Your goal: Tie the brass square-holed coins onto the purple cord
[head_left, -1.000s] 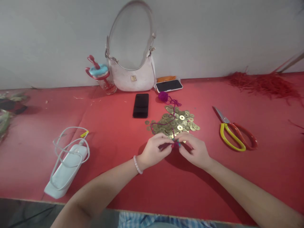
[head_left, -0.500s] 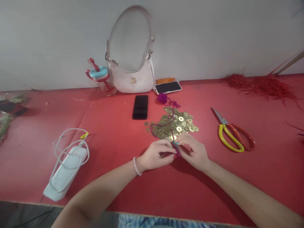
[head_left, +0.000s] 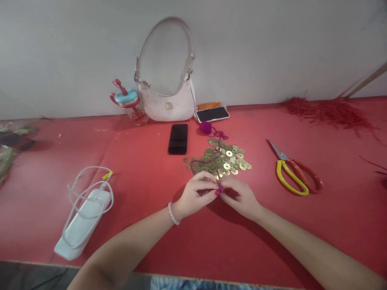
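Note:
My left hand (head_left: 196, 193) and my right hand (head_left: 238, 195) meet fingertip to fingertip just in front of a pile of brass coins with holes (head_left: 225, 158). Both pinch a purple thread (head_left: 218, 180) between them. That thread runs back over the coins to a small purple yarn ball (head_left: 205, 127). Whether a coin sits between the fingers is hidden. A pink bead bracelet is on my left wrist.
On the red table (head_left: 151, 225) lie a black phone (head_left: 178, 138), a second phone in a white case (head_left: 212, 114), yellow-and-red scissors (head_left: 292, 171), a white power bank with cable (head_left: 81, 217), a white handbag (head_left: 167, 92), a lidded cup (head_left: 130, 102) and red tassel strands (head_left: 329, 110).
Both hands stayed pinched together on the thread and shifted slightly toward me and left; the fingers reworked their grip. The view tilted a little, nothing else moved.

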Motion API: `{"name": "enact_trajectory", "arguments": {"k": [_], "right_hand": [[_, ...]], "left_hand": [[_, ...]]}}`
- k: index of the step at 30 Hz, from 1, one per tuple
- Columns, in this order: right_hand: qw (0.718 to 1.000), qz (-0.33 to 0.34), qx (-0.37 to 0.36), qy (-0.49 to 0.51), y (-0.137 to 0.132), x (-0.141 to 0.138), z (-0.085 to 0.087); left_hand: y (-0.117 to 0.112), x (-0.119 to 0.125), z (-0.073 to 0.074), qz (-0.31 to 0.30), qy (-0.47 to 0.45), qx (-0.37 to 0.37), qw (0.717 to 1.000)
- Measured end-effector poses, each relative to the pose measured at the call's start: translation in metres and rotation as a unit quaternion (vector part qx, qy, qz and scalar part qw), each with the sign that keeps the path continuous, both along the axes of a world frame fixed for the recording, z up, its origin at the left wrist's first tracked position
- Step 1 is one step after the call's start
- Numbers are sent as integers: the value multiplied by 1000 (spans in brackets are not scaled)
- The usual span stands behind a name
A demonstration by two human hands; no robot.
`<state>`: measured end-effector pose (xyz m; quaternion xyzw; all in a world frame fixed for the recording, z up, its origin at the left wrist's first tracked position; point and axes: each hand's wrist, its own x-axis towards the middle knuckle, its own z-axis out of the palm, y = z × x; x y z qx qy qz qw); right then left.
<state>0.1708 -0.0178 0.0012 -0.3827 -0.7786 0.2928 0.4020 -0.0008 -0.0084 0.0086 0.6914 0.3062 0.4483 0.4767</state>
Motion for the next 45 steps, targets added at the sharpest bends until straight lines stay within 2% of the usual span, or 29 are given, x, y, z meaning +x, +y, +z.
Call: {"name": "enact_trajectory", "arguments": {"k": [5,8,11,16,18,23,26,28,33,35,36,38,40,43,45], "right_hand": [[999,40,-23,15,3,-1,1],[992,110,-59,12,4,-2,4],[974,185,-129,20,3,1,6],[940,237,-216,116,6,14,5],[931,228,-228,170,9,19,5],[942,114,-193,251,18,27,6],[933,95,-189,291,22,30,8],[917,87,-211,327,23,32,9],[837,42,-308,450,28,41,12],[821,18,-323,470,31,43,8],[822,11,-324,467,33,43,6],[844,12,-322,429,34,41,-1],[878,38,-329,347,32,36,-7],[913,81,-342,208,22,25,-9],[936,101,-318,113,14,17,-6]], "left_hand": [[1,0,-2,15,-9,4,1000],[2,1,-5,51,2,2,999],[4,1,-8,96,12,-6,995],[10,1,-11,172,32,-27,984],[10,1,-12,186,35,-32,981],[10,1,-12,195,41,-46,979],[10,1,-12,201,47,-53,977],[10,1,-11,205,49,-59,976],[10,1,-11,207,39,-79,974],[11,1,-12,206,38,-77,975],[11,1,-13,205,40,-74,975],[11,1,-15,206,43,-65,975],[11,1,-16,207,47,-52,976],[11,1,-15,203,55,-32,977],[10,1,-13,198,60,-20,978]]}}
